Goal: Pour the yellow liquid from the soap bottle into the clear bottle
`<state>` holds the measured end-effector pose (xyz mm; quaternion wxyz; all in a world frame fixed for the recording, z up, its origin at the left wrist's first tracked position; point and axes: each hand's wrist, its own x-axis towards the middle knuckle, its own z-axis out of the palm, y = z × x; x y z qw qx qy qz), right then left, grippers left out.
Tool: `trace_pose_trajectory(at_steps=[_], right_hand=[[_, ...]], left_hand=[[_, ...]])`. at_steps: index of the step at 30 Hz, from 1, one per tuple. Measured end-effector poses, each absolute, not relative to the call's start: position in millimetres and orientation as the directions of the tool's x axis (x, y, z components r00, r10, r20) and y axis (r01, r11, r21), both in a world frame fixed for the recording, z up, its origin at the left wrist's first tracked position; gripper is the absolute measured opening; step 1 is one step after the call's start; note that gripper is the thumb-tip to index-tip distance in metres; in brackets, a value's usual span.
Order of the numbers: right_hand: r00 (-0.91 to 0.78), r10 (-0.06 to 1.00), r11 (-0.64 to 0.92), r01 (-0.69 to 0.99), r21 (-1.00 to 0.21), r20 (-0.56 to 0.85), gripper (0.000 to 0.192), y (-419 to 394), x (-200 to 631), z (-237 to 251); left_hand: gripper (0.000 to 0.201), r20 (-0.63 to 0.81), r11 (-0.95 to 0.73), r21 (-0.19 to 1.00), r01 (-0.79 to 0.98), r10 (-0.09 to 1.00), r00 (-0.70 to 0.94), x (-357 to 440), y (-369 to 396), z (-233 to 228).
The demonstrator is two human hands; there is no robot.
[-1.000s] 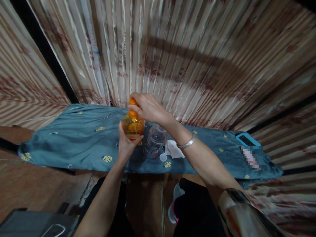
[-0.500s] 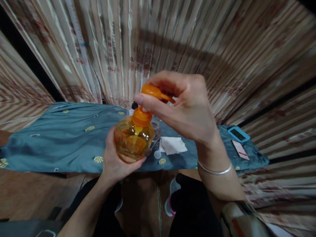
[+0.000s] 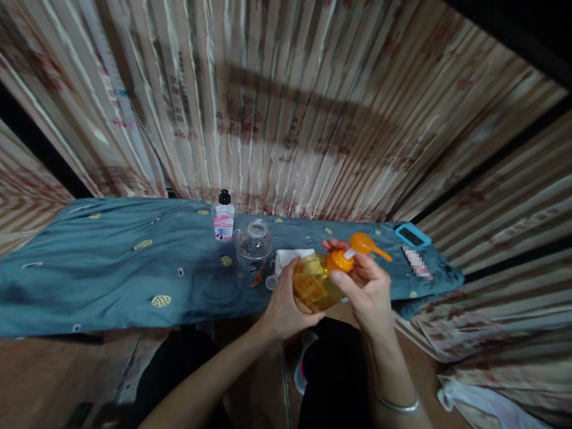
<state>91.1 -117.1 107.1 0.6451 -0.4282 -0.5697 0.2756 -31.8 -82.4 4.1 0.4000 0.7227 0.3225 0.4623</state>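
A see-through amber pump bottle (image 3: 313,283) with an orange pump top (image 3: 342,260) is held tilted to the right, above the front edge of the cloth-covered table. My left hand (image 3: 286,304) wraps round the bottle's body. The fingers and thumb of my right hand (image 3: 366,286) grip the orange collar at its neck, with the spout pointing right. Behind my hands lies a white cloth (image 3: 290,256), partly hidden by the bottle. Left of it stands a clear, uncapped plastic bottle (image 3: 253,253), with a small round clear cap (image 3: 271,282) beside its base.
Farther back stands a small clear bottle (image 3: 224,220) with a black top and pink label. A blue-framed device (image 3: 412,236) and a phone (image 3: 417,262) lie at the table's right end. Pleated curtains (image 3: 277,119) hang behind the blue-green tablecloth (image 3: 111,268).
Both hands have moved right and down with the pump bottle, which now tips rightward. My right hand has shifted from the pump head to the collar. The table bottles have come into fuller view.
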Motion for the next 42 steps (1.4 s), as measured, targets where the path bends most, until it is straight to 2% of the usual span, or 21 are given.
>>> trace_pose_trajectory(at_steps=[2, 3, 8, 12, 16, 19, 24, 26, 29, 31, 34, 35, 37, 39, 42], right_hand=[[0.338, 0.816, 0.429, 0.191, -0.883, 0.47, 0.029, -101.0, 97.7, 102.1], [0.385, 0.788, 0.429, 0.215, -0.877, 0.48, 0.032, -91.4, 101.3, 100.9], [0.429, 0.748, 0.299, 0.462, -0.835, 0.506, 0.041, -41.7, 119.3, 89.6], [0.383, 0.753, 0.289, 0.539, -0.791, 0.536, 0.044, -11.0, 125.1, 73.5], [0.251, 0.797, 0.296, 0.631, -0.717, 0.55, 0.036, 6.5, 128.8, 64.9], [0.211, 0.82, 0.291, 0.647, -0.705, 0.532, 0.034, 13.6, 133.0, 62.2], [0.158, 0.829, 0.351, 0.6, -0.719, 0.537, 0.03, 23.0, 139.8, 58.8], [0.091, 0.858, 0.41, 0.472, -0.781, 0.505, 0.022, 26.2, 142.8, 58.9], [-0.069, 0.891, 0.453, 0.194, -0.87, 0.449, 0.017, 28.3, 146.1, 60.6], [-0.106, 0.907, 0.415, 0.056, -0.908, 0.408, 0.028, 27.9, 145.9, 60.8], [0.046, 0.931, 0.364, -0.083, -0.928, 0.362, 0.051, 25.7, 142.4, 56.7], [0.115, 0.93, 0.361, -0.104, -0.927, 0.35, 0.054, 24.6, 141.1, 54.4], [0.191, 0.915, 0.373, -0.065, -0.926, 0.355, 0.05, 21.3, 139.5, 50.2], [0.201, 0.897, 0.395, 0.032, -0.918, 0.393, 0.041, 16.2, 140.1, 48.6], [0.129, 0.892, 0.416, 0.142, -0.898, 0.433, 0.031, 7.3, 144.1, 52.3]], left_hand=[[0.106, 0.433, -0.493, 0.862, 0.117, 0.837, 0.334, -14.4, -67.1, 3.1], [0.106, 0.443, -0.502, 0.855, 0.129, 0.838, 0.319, -6.8, -59.1, 2.5], [0.106, 0.525, -0.562, 0.817, 0.128, 0.818, 0.236, 18.5, -21.4, -7.2], [0.108, 0.517, -0.544, 0.828, 0.14, 0.835, 0.188, 27.3, 2.2, -20.3], [0.106, 0.478, -0.498, 0.857, 0.13, 0.864, 0.156, 33.1, 17.4, -28.3], [0.104, 0.441, -0.46, 0.879, 0.121, 0.884, 0.156, 36.2, 22.5, -29.1], [0.102, 0.36, -0.379, 0.919, 0.107, 0.918, 0.165, 35.4, 25.9, -26.0], [0.1, 0.341, -0.362, 0.927, 0.094, 0.922, 0.184, 32.4, 27.0, -24.9], [0.101, 0.331, -0.357, 0.931, 0.075, 0.913, 0.236, 26.3, 27.4, -23.8], [0.102, 0.33, -0.36, 0.93, 0.068, 0.904, 0.271, 22.3, 26.1, -23.1], [0.102, 0.319, -0.353, 0.932, 0.081, 0.907, 0.275, 18.3, 22.7, -22.0], [0.103, 0.317, -0.348, 0.934, 0.078, 0.91, 0.267, 17.5, 21.6, -21.6], [0.103, 0.32, -0.345, 0.937, 0.056, 0.911, 0.262, 16.6, 19.8, -20.7], [0.103, 0.326, -0.347, 0.937, 0.038, 0.908, 0.265, 16.5, 18.6, -19.9], [0.104, 0.327, -0.349, 0.936, 0.044, 0.909, 0.258, 17.7, 17.8, -19.6]])
